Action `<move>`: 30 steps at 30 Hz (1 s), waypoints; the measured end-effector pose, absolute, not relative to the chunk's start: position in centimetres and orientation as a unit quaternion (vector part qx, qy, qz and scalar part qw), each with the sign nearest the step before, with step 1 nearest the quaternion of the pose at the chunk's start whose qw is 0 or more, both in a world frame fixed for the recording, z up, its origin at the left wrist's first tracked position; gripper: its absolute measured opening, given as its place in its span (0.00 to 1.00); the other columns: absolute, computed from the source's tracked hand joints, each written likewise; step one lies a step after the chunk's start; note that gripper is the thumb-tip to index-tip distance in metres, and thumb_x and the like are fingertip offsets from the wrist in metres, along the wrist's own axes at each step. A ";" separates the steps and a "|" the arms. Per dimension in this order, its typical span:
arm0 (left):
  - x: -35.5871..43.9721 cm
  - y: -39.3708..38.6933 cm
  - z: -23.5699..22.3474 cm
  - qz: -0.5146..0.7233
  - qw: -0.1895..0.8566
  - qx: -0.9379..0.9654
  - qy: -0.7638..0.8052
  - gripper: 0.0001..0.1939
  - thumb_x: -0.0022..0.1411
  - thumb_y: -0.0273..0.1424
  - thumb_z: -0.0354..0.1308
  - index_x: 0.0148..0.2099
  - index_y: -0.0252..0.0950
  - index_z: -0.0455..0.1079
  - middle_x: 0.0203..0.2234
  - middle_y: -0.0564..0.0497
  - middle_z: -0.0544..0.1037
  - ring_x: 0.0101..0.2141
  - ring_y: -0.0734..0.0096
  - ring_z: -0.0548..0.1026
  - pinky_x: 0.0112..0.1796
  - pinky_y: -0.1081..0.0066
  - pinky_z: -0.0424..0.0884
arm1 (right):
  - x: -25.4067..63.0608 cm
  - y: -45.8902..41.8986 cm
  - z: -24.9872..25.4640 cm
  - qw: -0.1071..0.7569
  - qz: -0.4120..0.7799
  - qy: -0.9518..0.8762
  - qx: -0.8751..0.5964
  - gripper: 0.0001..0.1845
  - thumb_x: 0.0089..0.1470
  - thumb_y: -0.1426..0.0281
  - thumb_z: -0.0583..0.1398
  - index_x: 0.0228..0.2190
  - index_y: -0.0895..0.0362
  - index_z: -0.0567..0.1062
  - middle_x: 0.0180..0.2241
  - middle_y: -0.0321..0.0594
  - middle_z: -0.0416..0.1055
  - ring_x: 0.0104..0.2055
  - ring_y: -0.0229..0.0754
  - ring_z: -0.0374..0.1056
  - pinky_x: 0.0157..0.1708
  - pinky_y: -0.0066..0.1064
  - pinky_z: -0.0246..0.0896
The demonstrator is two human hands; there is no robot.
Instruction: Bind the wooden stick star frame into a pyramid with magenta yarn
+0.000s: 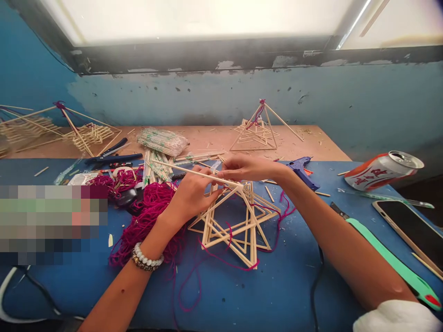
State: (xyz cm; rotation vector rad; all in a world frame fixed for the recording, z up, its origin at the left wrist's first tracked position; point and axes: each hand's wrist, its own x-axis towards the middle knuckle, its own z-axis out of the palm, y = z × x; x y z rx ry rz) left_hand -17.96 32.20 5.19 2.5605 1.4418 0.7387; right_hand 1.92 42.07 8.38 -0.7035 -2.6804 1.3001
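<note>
The left hand (188, 200) and right hand (247, 168) are together above a star-shaped stick frame (235, 226) lying on a blue work mat (277, 290). The left hand's fingers curl around the frame's upper tip, apparently steadying that joint, while the right hand's fingertips (224, 176) pinch a long thin wooden stick (187, 171) close by. The stick angles out past the left hand, and its end seems braced at the tip, though the fingers partly hide the contact. Magenta yarn (148, 216) is heaped just beside the left wrist, with loose strands trailing across the frame, perhaps left within easy reach. A blue glue gun (301, 173) lies near the right hand. Bundled sticks in plastic (162, 140) sit behind, and a finished stick pyramid (258, 131), its apex tied with yarn, stands on the wooden shelf (207, 140).
</note>
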 end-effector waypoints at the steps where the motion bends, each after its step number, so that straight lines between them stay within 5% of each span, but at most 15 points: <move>1: -17.9 32.2 5.2 0.241 0.057 0.844 0.476 0.08 0.64 0.31 0.62 0.45 0.37 0.78 0.38 0.47 0.78 0.41 0.60 0.70 0.44 0.63 0.69 | 1.8 42.0 8.4 0.042 0.424 -0.876 -0.226 0.28 0.64 0.49 0.53 0.28 0.61 0.72 0.22 0.31 0.55 0.24 0.30 0.48 0.23 0.26 0.43; 16: -17.2 32.4 5.2 0.326 0.143 0.761 0.542 0.14 0.71 0.38 0.54 0.43 0.37 0.79 0.40 0.49 0.82 0.42 0.61 0.73 0.47 0.61 0.66 | 2.6 41.3 10.4 0.142 0.365 -0.862 -0.323 0.21 0.65 0.56 0.54 0.27 0.59 0.68 0.22 0.31 0.59 0.24 0.31 0.52 0.24 0.27 0.47; 25: -17.4 32.5 5.3 0.375 0.225 0.707 0.556 0.16 0.70 0.40 0.53 0.44 0.38 0.80 0.39 0.47 0.84 0.40 0.61 0.79 0.44 0.65 0.71 | 5.9 38.7 14.0 -0.074 0.310 -0.873 -0.368 0.14 0.59 0.66 0.57 0.26 0.58 0.78 0.20 0.36 0.68 0.21 0.32 0.57 0.23 0.30 0.46; 30: -17.3 33.1 5.2 0.367 0.235 0.728 0.529 0.14 0.68 0.37 0.55 0.41 0.38 0.81 0.37 0.50 0.85 0.34 0.66 0.79 0.38 0.68 0.71 | 5.1 36.8 11.0 0.012 0.266 -0.888 -0.374 0.12 0.58 0.67 0.59 0.29 0.58 0.81 0.21 0.34 0.68 0.21 0.31 0.50 0.24 0.30 0.41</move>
